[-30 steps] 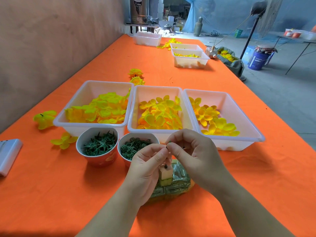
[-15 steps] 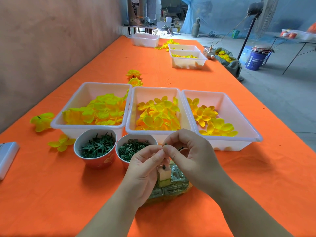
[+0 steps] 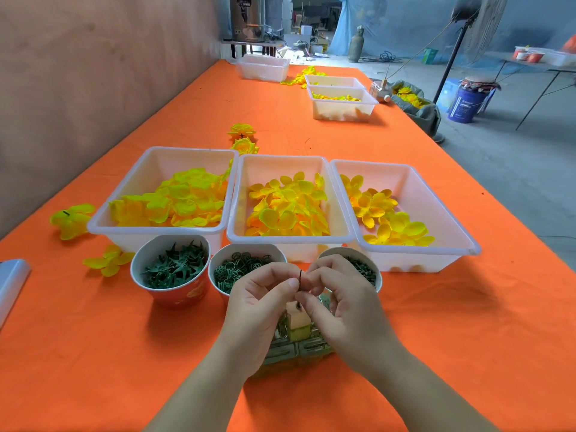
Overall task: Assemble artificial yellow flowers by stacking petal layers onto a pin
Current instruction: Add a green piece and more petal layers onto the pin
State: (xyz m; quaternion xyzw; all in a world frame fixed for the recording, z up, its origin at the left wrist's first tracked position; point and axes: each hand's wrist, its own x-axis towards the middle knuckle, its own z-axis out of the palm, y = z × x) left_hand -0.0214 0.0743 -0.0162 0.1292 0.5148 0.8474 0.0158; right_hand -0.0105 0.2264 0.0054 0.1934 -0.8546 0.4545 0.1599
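A thin dark green pin point(image 3: 300, 280) stands upright over a small pale foam block point(image 3: 297, 319) that sits on a green-and-metal base point(image 3: 293, 347). My left hand point(image 3: 258, 304) and my right hand point(image 3: 339, 304) meet at the pin, and both pinch it with thumb and fingertips. Three white trays hold yellow petal layers: left tray point(image 3: 124, 194), middle tray point(image 3: 243, 194), right tray point(image 3: 442, 219). Whether the pin's lower tip is stuck in the foam is hidden by my fingers.
Three cups stand before the trays: green star calyxes point(image 3: 173, 266), green rings point(image 3: 238, 269), dark pins point(image 3: 364, 269). Loose yellow flowers point(image 3: 73, 219) lie left and behind the trays. A white device point(image 3: 12, 285) sits at the left edge. More trays point(image 3: 341, 102) stand far back.
The pin now shows upright between my fingertips, where before only a small green bit was seen. Both hands stayed together over the foam block. The right cup is now uncovered behind my right hand.
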